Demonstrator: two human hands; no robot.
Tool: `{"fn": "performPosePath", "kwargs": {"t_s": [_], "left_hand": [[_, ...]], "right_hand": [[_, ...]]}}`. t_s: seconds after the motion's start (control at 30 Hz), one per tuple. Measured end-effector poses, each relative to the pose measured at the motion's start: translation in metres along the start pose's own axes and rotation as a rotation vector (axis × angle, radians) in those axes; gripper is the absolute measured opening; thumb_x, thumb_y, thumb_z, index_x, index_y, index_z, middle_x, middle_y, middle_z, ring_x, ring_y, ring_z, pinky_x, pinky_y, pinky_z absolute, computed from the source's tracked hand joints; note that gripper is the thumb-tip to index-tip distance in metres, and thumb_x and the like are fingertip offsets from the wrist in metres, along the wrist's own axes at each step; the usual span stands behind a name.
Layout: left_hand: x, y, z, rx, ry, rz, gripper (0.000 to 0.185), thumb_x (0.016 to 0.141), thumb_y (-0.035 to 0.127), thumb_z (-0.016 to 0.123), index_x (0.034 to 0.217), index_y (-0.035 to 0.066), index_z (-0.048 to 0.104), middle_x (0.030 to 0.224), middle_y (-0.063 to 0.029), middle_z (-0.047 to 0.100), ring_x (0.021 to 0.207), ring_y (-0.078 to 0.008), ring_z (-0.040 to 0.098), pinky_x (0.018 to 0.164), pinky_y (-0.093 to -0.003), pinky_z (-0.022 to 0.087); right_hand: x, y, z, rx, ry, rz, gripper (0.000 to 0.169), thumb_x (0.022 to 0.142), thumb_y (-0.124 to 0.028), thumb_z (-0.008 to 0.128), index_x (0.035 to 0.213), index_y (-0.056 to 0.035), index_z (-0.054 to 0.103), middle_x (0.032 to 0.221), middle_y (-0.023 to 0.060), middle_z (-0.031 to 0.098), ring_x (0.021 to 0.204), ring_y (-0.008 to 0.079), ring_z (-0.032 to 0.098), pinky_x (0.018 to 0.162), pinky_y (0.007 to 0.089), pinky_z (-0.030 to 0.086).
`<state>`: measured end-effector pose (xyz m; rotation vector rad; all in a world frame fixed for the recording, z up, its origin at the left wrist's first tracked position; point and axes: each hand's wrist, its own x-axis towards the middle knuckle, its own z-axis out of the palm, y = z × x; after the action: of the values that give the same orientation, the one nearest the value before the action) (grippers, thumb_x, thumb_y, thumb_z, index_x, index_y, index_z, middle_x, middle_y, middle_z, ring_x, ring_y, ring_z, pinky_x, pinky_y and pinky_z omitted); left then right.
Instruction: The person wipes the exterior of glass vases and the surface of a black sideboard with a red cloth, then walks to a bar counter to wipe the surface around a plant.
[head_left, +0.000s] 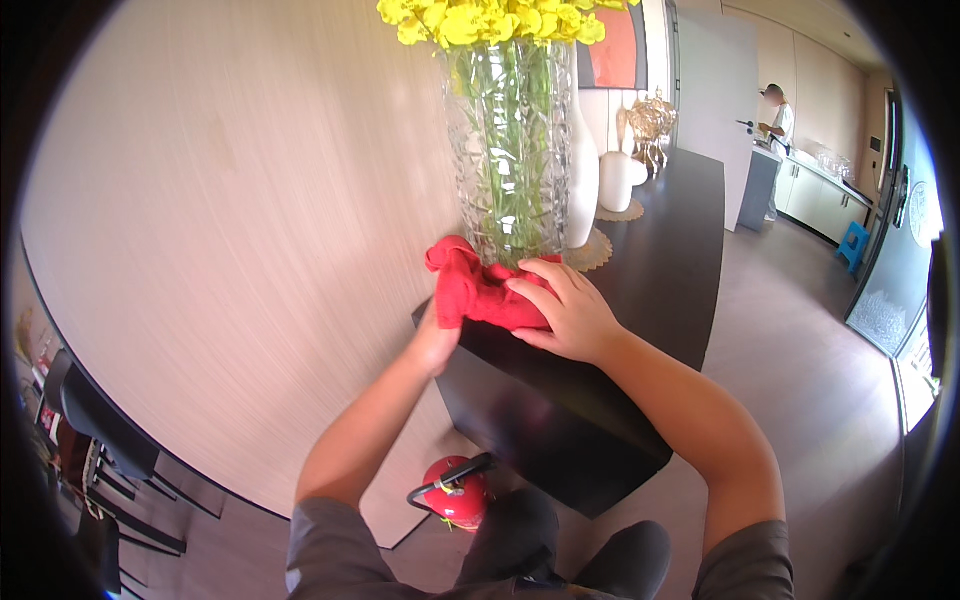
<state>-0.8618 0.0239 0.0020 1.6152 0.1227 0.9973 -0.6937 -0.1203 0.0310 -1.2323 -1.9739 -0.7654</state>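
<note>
Both my hands are on a bunched red cloth (495, 292) at the foot of a tall cut-glass vase (510, 150). My left hand (439, 337) grips the cloth's left end, its fingers largely hidden under the fabric. Over the cloth's right side lies my right hand (574, 311), fingers bent around the folds. Green stems fill the vase, topped by yellow flowers (487, 21). The vase stands near the end of a dark cabinet (660, 247), and the cloth covers the front of its base.
White vases (583, 172) on scalloped mats (592, 251) and a gold ornament (652, 127) stand farther along the cabinet. A panelled wall (225, 225) rises at left. Below is a red fire extinguisher (454, 491). Beyond the door (712, 97), a person (780, 124) stands at a counter near a blue stool (853, 244).
</note>
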Motion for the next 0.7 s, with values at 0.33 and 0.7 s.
{"fn": "performPosePath", "kwargs": {"t_s": [0.33, 0.7], "left_hand": [[0.055, 0.033, 0.021, -0.266, 0.024, -0.012, 0.081, 0.092, 0.069, 0.027, 0.148, 0.01, 0.024, 0.151, -0.0044, 0.03, 0.135, -0.0237, 0.033, 0.112, -0.0375, 0.026], [0.191, 0.09, -0.007, -0.259, 0.053, -0.074, 0.077, 0.088, 0.071, 0.033, 0.135, 0.011, 0.046, 0.125, -0.0094, 0.054, 0.106, -0.0263, 0.053, 0.091, -0.0412, 0.045]], "right_hand": [[-0.005, 0.018, 0.006, 0.155, 0.209, 0.33, 0.067, 0.087, -0.019, 0.057, 0.14, 0.0068, 0.024, 0.144, 0.033, 0.023, 0.133, 0.0471, 0.028, 0.11, 0.0461, 0.025], [-0.008, 0.024, 0.022, 0.21, 0.078, 0.348, 0.082, 0.09, -0.027, 0.056, 0.142, 0.0134, 0.007, 0.146, 0.0391, 0.008, 0.138, 0.0504, 0.014, 0.113, 0.0464, 0.019]]}}
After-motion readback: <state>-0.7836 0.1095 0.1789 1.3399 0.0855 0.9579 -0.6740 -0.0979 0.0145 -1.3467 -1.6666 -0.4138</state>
